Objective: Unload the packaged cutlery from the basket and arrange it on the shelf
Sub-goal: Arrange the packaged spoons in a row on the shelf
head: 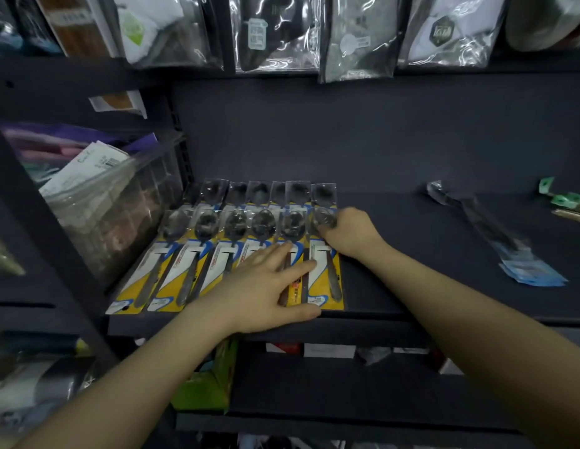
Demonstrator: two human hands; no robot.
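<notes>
Several spoon packs on yellow cards lie side by side in overlapping rows on the left part of the dark shelf. My left hand lies flat with spread fingers on the packs at the right end of the row. My right hand has its fingers curled over the bowl end of the rightmost spoon pack and holds it. The basket is out of view.
A clear-wrapped utensil with a blue card lies on the shelf's right side, with green packets at the far right. A clear bin of packets stands at the left. Bagged goods hang above. A green box sits below.
</notes>
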